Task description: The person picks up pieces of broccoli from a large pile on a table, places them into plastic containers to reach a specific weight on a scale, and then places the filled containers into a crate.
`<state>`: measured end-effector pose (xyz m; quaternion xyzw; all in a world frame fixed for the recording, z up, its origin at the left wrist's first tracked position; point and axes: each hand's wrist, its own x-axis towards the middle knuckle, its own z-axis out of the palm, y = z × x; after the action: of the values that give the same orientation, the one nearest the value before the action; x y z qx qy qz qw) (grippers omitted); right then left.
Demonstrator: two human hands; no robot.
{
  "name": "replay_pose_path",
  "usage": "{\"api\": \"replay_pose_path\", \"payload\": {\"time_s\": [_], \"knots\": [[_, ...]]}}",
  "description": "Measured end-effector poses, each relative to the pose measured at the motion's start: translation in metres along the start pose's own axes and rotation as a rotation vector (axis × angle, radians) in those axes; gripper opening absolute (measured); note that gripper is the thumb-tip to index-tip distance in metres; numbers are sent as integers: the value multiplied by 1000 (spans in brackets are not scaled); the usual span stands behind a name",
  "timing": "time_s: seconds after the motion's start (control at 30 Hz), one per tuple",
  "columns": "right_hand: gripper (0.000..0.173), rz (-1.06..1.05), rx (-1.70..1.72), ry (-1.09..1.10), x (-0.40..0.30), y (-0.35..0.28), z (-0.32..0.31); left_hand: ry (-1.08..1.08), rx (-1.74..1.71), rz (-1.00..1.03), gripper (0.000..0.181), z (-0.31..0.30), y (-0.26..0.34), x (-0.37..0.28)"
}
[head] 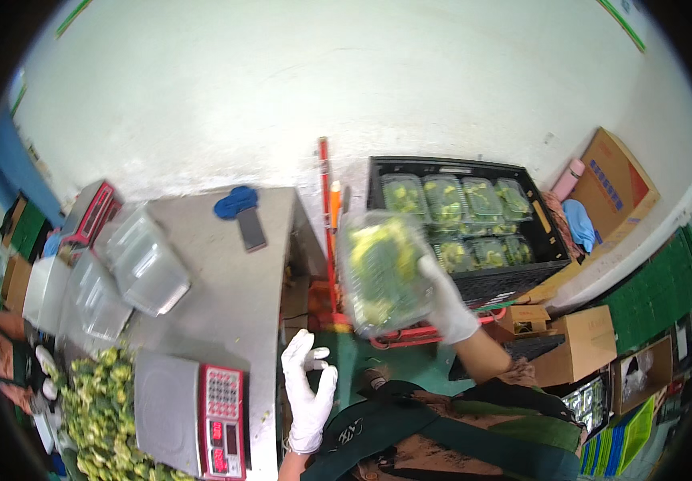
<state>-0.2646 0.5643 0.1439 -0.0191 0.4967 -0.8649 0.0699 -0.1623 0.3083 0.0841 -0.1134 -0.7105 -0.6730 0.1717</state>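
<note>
My right hand (451, 303), in a white glove, grips a clear plastic clamshell box (385, 273) by its right side. Green and yellowish broccoli florets fill the box, which looks closed and is held tilted in the air. Behind it stands a black plastic crate (502, 279) with several similar boxes (445, 198) in rows; the held box hides its near left corner. My left hand (310, 391), also gloved in white, is raised beside the table edge with bent fingers apart and nothing in them. Left of it a digital scale (168, 412) rests with its pan bare.
Loose florets (96, 415) are heaped on the grey table (220, 294). Stacked clear containers (147, 264), a phone (252, 229) and a blue cloth (235, 202) lie farther back. Cardboard boxes (580, 346) stand at right. Another person's gloved hand (45, 361) shows at far left.
</note>
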Motion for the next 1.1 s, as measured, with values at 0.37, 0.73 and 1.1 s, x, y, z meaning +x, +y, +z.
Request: {"api": "replay_pose_path", "payload": {"time_s": [0.37, 0.73, 1.1], "knots": [[76, 463, -383, 189, 96, -64, -188, -321, 531, -7, 68, 170, -86, 94], [40, 787, -551, 33, 119, -13, -221, -345, 442, 43, 79, 166, -111, 55], [26, -706, -1386, -214, 97, 24, -6, 598, 261, -248, 31, -58, -16, -85]]}}
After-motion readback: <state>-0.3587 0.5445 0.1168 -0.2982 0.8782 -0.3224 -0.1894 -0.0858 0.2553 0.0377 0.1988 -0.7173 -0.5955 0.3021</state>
